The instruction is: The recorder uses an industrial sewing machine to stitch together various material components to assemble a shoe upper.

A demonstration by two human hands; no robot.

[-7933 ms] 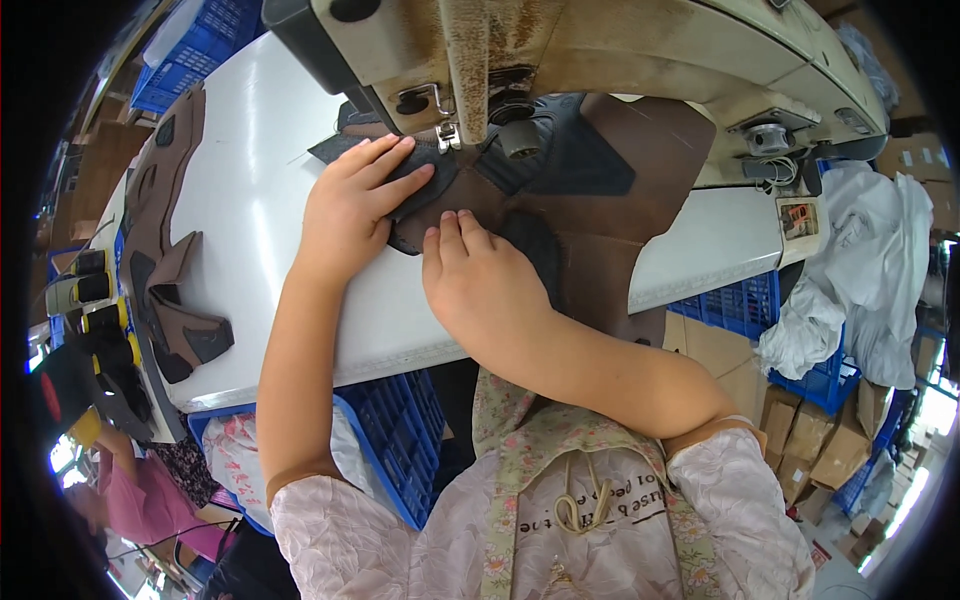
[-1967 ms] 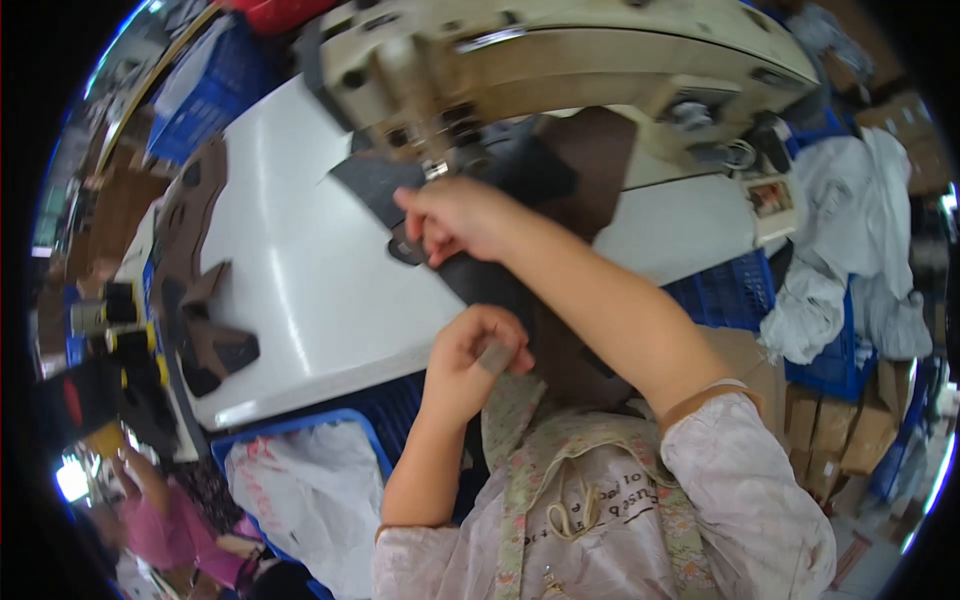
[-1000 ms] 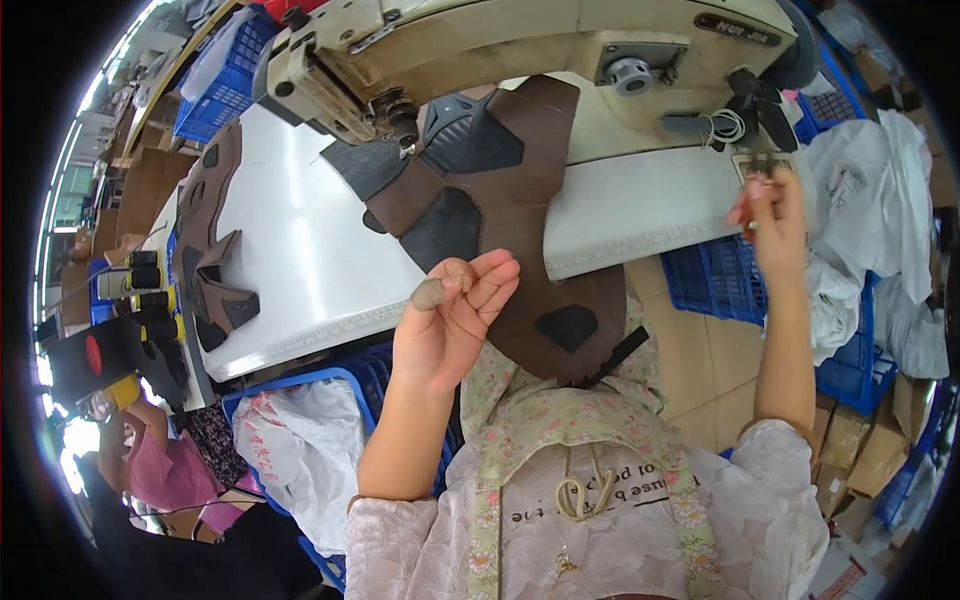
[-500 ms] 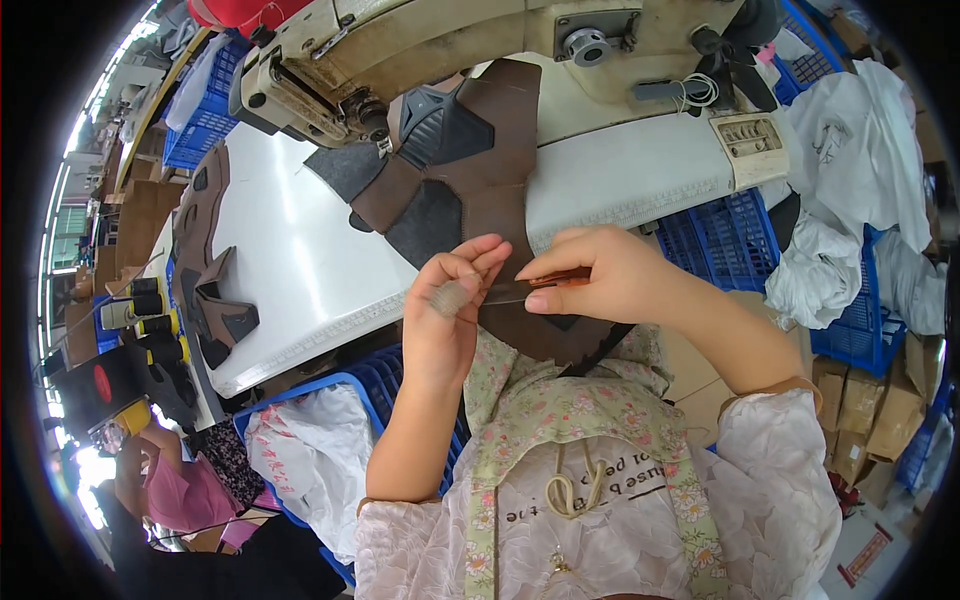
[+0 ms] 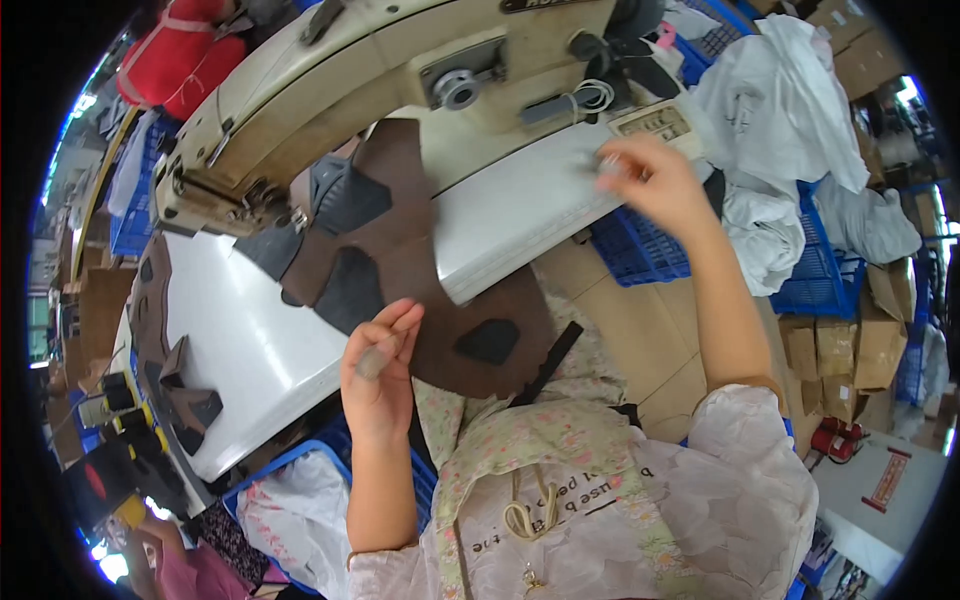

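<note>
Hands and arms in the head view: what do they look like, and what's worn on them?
Both ungloved. The left hand wears a greyish wrap on one digit; the right hand is blurred. Short, textured, pale pinkish-white sleeves leave the forearms uncovered.

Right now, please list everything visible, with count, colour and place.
sewing machine: 1, cream, top
table: 1, white, beneath it
panel: 1, brown with black patches, under machine head
parts: count unclear, brown and black, table's left end
crates: at least five, blue, around table
bags: several, white, both sides
boxes: several, brown, right
bundle: 1, red, top left
co-worker: 1, pink top, lower left
apron: 1, green floral, low centre
left hand: 1, by panel
right hand: 1, blurred, upper right
</note>
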